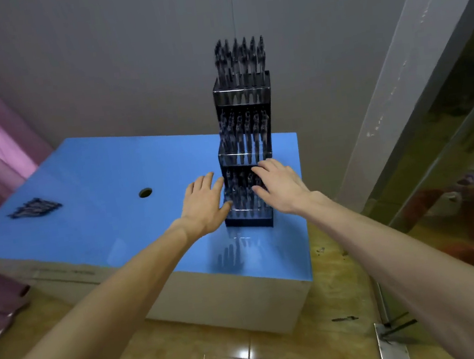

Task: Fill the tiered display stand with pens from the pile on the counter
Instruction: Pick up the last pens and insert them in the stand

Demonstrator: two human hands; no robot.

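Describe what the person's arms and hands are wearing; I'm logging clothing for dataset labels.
Nothing is worn that shows: the left hand and right hand are bare, without gloves, rings, watch or bracelets. Both forearms are uncovered right to the frame's edge, no sleeves in view.

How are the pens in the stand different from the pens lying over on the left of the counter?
The pens in the stand are upright in rows across three tiers; the loose pens lie flat in a small pile on the blue counter. The stand's pens are many, the pile few. Both hands are at the stand, none at the pile. Both sets look dark.
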